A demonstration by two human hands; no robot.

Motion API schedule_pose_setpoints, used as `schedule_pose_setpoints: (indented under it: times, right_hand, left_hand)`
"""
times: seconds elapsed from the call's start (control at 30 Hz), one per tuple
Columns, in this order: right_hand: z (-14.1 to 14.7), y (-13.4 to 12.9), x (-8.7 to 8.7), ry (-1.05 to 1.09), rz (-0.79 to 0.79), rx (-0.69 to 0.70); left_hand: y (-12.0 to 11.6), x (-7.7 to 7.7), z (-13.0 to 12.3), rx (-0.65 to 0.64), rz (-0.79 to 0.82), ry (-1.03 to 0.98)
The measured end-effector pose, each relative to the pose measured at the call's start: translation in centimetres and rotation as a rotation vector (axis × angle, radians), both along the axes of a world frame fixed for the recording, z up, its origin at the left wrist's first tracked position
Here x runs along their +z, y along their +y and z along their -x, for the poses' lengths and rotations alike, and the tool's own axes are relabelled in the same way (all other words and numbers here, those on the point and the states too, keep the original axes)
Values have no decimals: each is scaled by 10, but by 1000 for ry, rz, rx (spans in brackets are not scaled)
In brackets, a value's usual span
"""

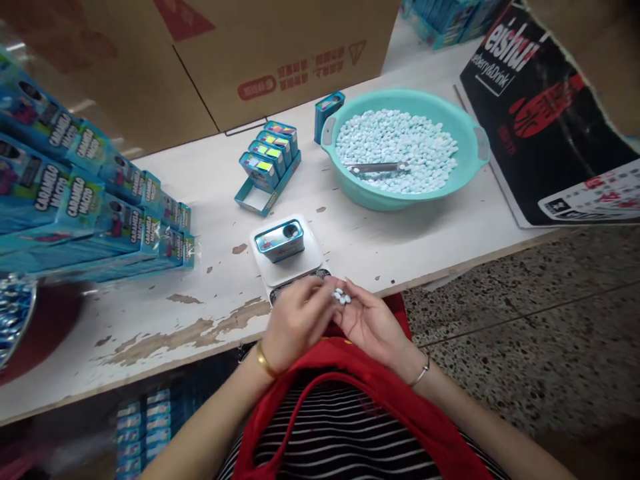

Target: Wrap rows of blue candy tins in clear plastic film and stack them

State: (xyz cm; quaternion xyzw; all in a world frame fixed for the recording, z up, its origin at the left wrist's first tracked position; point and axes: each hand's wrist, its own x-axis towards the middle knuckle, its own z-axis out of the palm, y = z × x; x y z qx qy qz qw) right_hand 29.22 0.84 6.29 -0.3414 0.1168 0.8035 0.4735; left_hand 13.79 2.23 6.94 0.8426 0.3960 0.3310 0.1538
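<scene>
My right hand [373,323] is cupped palm up at the table's front edge and holds several pale blue candies [341,297]. My left hand [295,319] is beside it, fingertips touching the candies. Just beyond the hands a small blue tin [279,240] with a round hole in its top sits on a white scale [300,263]. A teal basin [473,163] full of the same pale candies stands farther back, with a metal scoop [375,168] lying in it.
An open tray [255,199] holding several small blue tins stands behind the scale; one more tin [327,110] is by the basin. Stacked blue cartons [75,193] fill the left. Cardboard boxes [260,53] line the back. A black poster [545,113] lies at right.
</scene>
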Motion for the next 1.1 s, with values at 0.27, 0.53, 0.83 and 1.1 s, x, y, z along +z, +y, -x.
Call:
schedule_pose_setpoints:
  times: [0.27,0.53,0.83,1.1]
  right_hand:
    - [-18,-41,-18,31,188,45]
    - [-14,-41,-16,54,181,58]
    - [-4,-26,-5,57,109,59]
    - [12,-2,7,117,54,-41]
  left_hand:
    - [-31,-21,-34,-220,262,314]
    - [-29,-19,-33,-234,219,368]
    - [-19,-12,-15,-261,171,227]
    - [8,11,1,-201,46,12]
